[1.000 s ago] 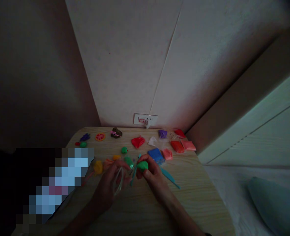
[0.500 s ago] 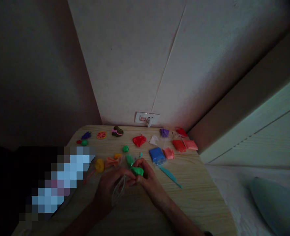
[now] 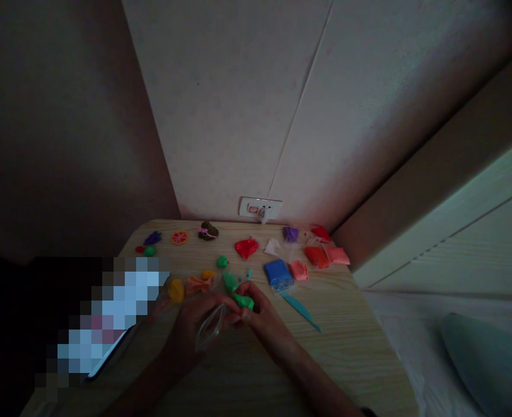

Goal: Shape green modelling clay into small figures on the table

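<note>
Bright green modelling clay is gripped in the fingers of my right hand, above the table's near half. My left hand is closed on a clear plastic bag, whose open mouth faces me, and its fingertips meet the right hand's fingers by the clay. Just beyond the hands is another green clay piece, apparently in clear wrapping. Peach clay and yellow clay sit beyond my left hand. A blue plastic clay knife lies to the right of my right hand.
On the wooden table are a blue clay packet, a red clay packet and several others at the right. Small clay figures, including a round fruit slice, line the back left. A blurred-out screen stands left. A wall socket is behind.
Both hands stay almost in place. The green clay in my right fingers looks slightly flatter, and the plastic bag at my left hand has shifted a little.
</note>
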The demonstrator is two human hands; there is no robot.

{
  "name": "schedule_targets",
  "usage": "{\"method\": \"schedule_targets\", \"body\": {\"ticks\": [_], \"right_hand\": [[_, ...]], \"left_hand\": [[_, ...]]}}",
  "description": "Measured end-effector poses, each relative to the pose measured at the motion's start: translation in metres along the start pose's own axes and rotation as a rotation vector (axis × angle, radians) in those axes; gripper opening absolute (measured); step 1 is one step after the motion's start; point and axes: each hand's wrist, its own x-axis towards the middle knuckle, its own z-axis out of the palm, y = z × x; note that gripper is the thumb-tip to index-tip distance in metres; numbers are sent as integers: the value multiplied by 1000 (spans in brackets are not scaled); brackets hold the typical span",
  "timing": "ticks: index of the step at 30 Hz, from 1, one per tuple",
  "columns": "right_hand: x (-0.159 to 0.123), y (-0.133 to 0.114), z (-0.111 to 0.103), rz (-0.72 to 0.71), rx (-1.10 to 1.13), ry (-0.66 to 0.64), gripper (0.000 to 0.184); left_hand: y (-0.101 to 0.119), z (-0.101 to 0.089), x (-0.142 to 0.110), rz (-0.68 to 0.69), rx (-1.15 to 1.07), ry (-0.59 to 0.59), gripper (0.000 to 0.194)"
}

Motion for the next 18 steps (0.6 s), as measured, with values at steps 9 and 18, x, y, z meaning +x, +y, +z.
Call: {"method": "schedule_targets", "body": {"ticks": [9,18], "right_hand": [[3,-3,-2,32,18,5,48],[6,-13,-19,-122,32,160,34]], "left_hand": [[-7,-3,-2,-34,27,-30,13],[-31,-6,11,-103,-310,147,27]]}}
